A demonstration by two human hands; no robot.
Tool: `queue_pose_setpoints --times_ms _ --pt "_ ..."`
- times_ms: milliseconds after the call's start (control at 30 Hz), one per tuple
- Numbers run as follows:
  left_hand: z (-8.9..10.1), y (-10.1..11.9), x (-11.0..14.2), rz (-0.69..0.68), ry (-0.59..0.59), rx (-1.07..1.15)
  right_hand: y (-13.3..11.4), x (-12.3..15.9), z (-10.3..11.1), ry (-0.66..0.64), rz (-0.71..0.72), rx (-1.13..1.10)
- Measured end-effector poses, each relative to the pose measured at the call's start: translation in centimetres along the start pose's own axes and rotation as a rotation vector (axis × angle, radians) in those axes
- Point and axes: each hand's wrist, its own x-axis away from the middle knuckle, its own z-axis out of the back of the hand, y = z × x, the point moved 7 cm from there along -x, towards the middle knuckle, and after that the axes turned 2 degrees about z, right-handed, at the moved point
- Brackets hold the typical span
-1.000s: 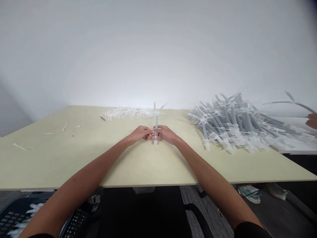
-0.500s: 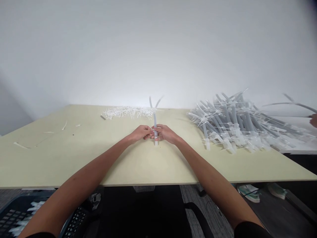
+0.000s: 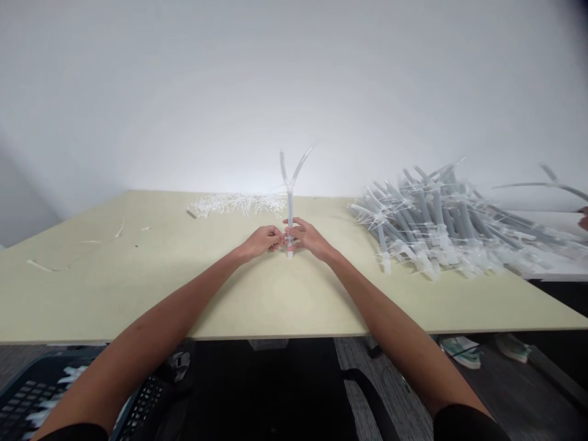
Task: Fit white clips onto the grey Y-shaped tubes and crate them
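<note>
A translucent Y-shaped tube stands roughly upright in front of me, its two thin branches spreading at the top and a whitish end piece at the bottom. My right hand is closed around its lower part, the index finger stretched behind it. From the left, my left hand pinches at the same lower part, on what looks like a thin cable tie; its fingertips hide most of it. Behind the tube lies a loose pile of white cable ties.
To the right a large heap of similar grey tubes covers the table. Stray ties and a small grey piece lie on the left. A dark basket with white parts is below. Another person's hand holds tubing at far right.
The Y-shaped tube stands a little higher and more of its branches shows. My right index finger has stretched out. At far right, the other person's tubing has shifted slightly.
</note>
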Motion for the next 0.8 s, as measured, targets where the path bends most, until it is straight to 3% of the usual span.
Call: queue_pose_setpoints --times_ms 233,567,800 --pt "0.1 0.2 0.0 -0.016 0.016 -0.029 0.3 -0.1 0.1 -0.017 0.015 0.017" --pt "1.3 0.9 0.3 -0.07 0.109 -0.259 0.6 -0.4 0.4 -0.002 0.026 0.002" --pt "1.6 0.9 0.4 -0.04 0.131 -0.295 0.8 -0.3 0.5 0.017 0.014 -0.033"
